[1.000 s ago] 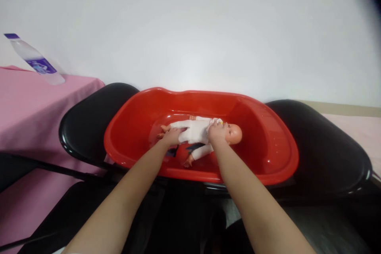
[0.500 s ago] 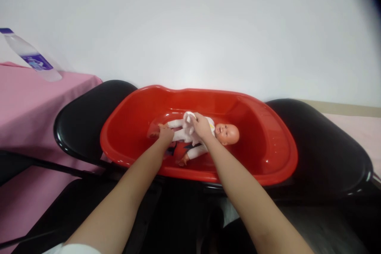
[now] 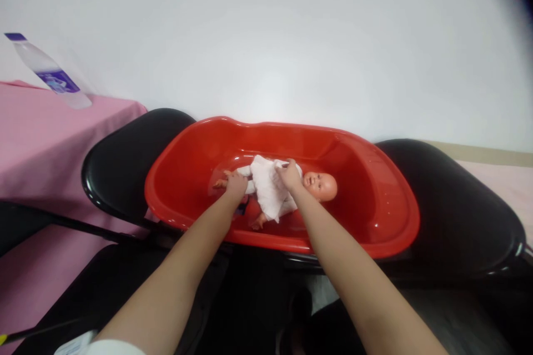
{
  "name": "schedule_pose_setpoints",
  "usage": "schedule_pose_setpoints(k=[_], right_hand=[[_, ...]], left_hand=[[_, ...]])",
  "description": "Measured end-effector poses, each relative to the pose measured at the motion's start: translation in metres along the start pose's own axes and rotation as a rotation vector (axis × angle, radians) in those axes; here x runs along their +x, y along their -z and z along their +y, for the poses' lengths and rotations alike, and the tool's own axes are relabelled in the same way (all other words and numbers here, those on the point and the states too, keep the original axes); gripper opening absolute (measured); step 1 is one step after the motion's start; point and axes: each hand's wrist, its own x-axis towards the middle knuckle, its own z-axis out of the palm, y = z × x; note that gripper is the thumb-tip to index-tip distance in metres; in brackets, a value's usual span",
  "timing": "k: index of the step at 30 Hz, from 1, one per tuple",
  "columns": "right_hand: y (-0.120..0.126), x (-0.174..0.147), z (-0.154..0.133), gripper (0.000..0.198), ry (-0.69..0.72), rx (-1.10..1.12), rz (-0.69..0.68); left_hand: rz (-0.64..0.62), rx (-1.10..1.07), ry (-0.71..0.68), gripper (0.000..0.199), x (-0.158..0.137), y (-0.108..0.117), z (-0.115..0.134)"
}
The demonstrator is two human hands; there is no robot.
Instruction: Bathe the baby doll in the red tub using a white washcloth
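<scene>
A baby doll [image 3: 320, 185] lies on its back in a red baby bathtub [image 3: 378, 199], head to the right and feet to the left. A pale pink cloth [image 3: 268, 188] with a wavy edge spreads over its belly and upper legs; I cannot tell whether it is part of the doll's clothing. My left hand [image 3: 236, 184] is closed around the doll's lower legs. Over the doll's chest, at the upper edge of the cloth, my right hand [image 3: 288, 174] rests with thumb and fingers a little apart. Dark patches show on the tub floor near the doll's lower arm.
Black chair seats flank the tub, one on the left [image 3: 125, 161] and one on the right [image 3: 453, 205]. A clear bottle with a purple label [image 3: 58, 81] leans on a pink-covered table [image 3: 62, 116] at the left. A white wall [image 3: 266, 39] stands behind the tub.
The pink cloth, bunched up in my right hand before, now lies spread over the doll's belly. My right hand has shifted slightly right towards the chest. My left hand stays at the legs.
</scene>
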Motion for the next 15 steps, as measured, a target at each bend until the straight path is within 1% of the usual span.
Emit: schedule_pose_setpoints(k=[2, 3, 5, 8, 10, 12, 15], right_hand=[[0.0, -0.004, 0.0, 0.069, -0.012, -0.16, -0.005], [0.001, -0.007, -0.001, 0.07, 0.001, -0.239, -0.013], [0.001, -0.015, -0.006, 0.064, 0.028, -0.392, -0.084], [0.002, -0.023, -0.011, 0.058, -0.026, -0.536, -0.26], [0.003, -0.023, -0.009, 0.055, -0.066, -0.581, -0.322], [0.005, -0.02, -0.005, 0.046, -0.066, -0.568, -0.327], [0.008, -0.012, 0.0, 0.031, -0.018, -0.516, -0.3]], left_hand=[[-0.014, -0.004, 0.003, 0.038, 0.001, 0.0, 0.001], [-0.023, -0.01, 0.009, 0.038, 0.002, -0.001, 0.001], [-0.039, -0.031, 0.021, 0.04, 0.003, -0.002, 0.001], [-0.052, -0.072, 0.02, 0.043, 0.005, -0.003, 0.001], [-0.059, -0.082, 0.019, 0.043, 0.006, -0.003, 0.001], [-0.066, -0.082, 0.028, 0.047, 0.006, -0.002, 0.002], [-0.099, -0.074, 0.029, 0.058, 0.006, 0.001, 0.004]])
